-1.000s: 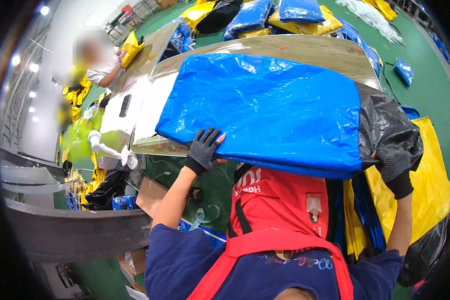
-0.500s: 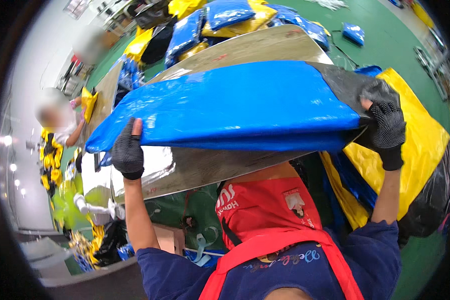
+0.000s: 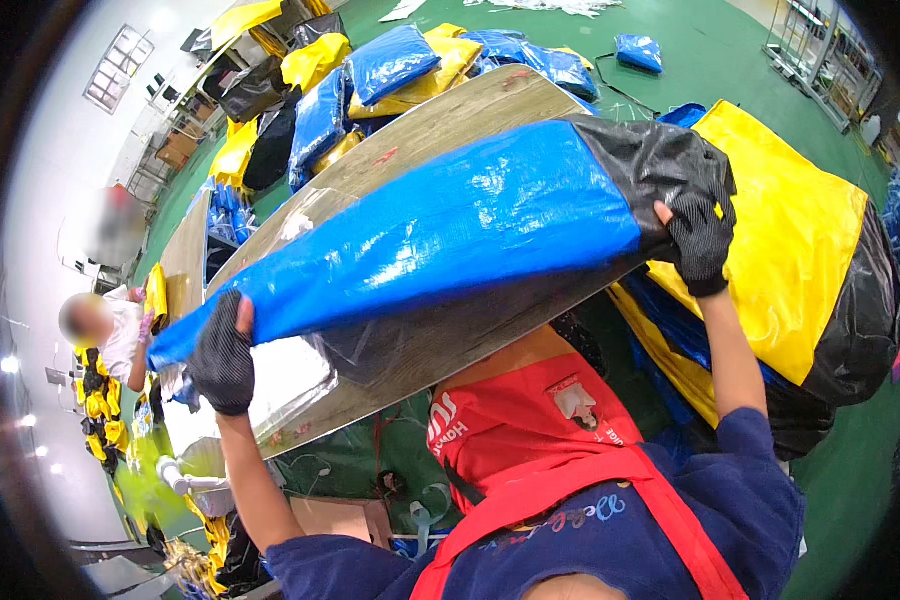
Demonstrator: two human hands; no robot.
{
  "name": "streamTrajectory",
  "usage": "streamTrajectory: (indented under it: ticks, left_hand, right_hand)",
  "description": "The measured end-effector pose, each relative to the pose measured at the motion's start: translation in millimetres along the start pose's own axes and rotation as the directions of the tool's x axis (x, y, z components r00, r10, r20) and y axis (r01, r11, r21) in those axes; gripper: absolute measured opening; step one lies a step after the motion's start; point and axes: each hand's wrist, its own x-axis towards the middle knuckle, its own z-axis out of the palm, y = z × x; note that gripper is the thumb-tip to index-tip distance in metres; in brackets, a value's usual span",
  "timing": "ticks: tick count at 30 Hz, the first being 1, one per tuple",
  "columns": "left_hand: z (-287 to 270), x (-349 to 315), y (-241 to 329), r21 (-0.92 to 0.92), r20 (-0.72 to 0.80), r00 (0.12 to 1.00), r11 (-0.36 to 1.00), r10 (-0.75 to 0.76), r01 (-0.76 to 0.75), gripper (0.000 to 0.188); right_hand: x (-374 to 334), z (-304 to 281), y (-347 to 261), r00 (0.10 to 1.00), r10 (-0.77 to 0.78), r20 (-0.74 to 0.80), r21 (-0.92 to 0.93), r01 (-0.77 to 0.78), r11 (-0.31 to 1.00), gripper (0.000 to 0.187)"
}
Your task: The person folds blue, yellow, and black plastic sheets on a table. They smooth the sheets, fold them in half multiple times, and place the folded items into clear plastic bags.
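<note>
A long folded sheet of glossy blue woven plastic (image 3: pixel 420 220) with a black end stretches between my hands, over the wood-patterned table. My left hand (image 3: pixel 225 350), in a black dotted glove with the thumb tip bare, grips the sheet's narrow left end. At the other end, my right hand (image 3: pixel 698 235), gloved the same way, pinches the black part, its thumb on top and its fingers mostly hidden. Creases run across the black section near that hand. Whether the sheet's underside touches the tabletop (image 3: pixel 490 315) cannot be told.
Wrapped blue and yellow packages (image 3: pixel 395 65) are heaped beyond the table. To my right hangs a stack of yellow (image 3: pixel 785 240), blue and black sheets. A co-worker (image 3: pixel 120 335) stands at far left, near a yellow bundle. Clear film (image 3: pixel 290 385) lies on the table's left end.
The sheet now slants more, its right end farther from me than its left. Its near edge hangs less open. Both hands still hold it, and my whole view has shifted.
</note>
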Motion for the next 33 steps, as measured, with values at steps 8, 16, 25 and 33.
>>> streamTrajectory:
  ticks: [8, 16, 25, 33]
  left_hand:
    - [18.1, -103.3, 110.3, -0.273, 0.283, 0.958, 0.954, -0.046, 0.126, 0.026]
    - [4.3, -169.9, 85.7, -0.145, 0.203, 0.945, 0.946, -0.257, 0.288, 0.039]
    - [50.6, -64.8, 104.8, -0.326, 0.775, 0.622, 0.77, -0.115, 0.549, 0.063]
    - [204.8, 95.1, 211.7, -0.577, 0.379, 0.89, 0.817, 0.252, 0.014, 0.084]
  right_hand:
    - [73.7, -57.6, 35.8, 0.982, 0.079, 0.173, 0.222, -0.117, 0.968, 0.033]
    - [20.0, 44.4, -22.6, 0.976, 0.142, 0.168, 0.28, -0.185, 0.942, 0.03]
    - [66.7, 37.5, -40.4, 0.662, -0.437, 0.609, 0.556, 0.036, 0.83, 0.059]
    - [34.9, 133.0, 31.4, 0.872, 0.347, 0.345, -0.066, -0.346, 0.936, 0.085]
